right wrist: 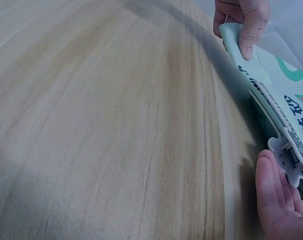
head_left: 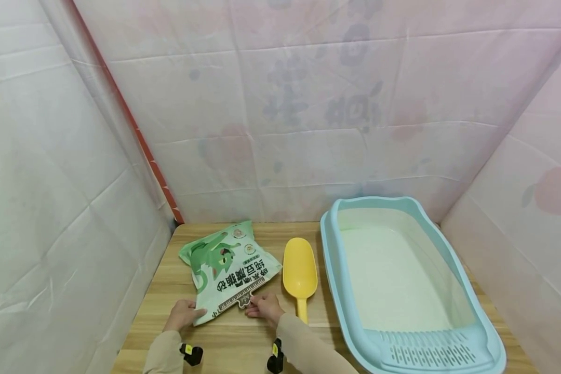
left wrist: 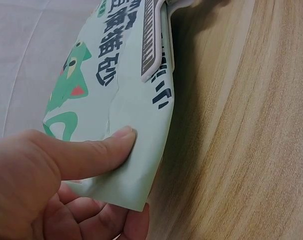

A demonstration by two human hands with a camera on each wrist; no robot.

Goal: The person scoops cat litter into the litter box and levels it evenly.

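Note:
A pale green cat litter bag (head_left: 231, 270) with a cat drawing lies on the wooden table, its edge nearest the person lifted. Clamped along that edge is a bag clip (head_left: 244, 298) with a striped bar; its spring and two handles (right wrist: 290, 157) show in the right wrist view. My left hand (head_left: 185, 314) pinches the bag's near left corner, thumb (left wrist: 109, 150) on top and fingers underneath. At the middle of the edge, my right hand (head_left: 265, 307) holds the clip's handles between thumb and fingers. Part of that thumb is cut off in the right wrist view.
A yellow scoop (head_left: 300, 270) lies right of the bag, its handle toward the person and partly behind the right sleeve. Further right stands a light blue litter box (head_left: 332, 270) with a slotted front ledge. White sheets (head_left: 280, 130) hang around the wooden table (head_left: 154, 317).

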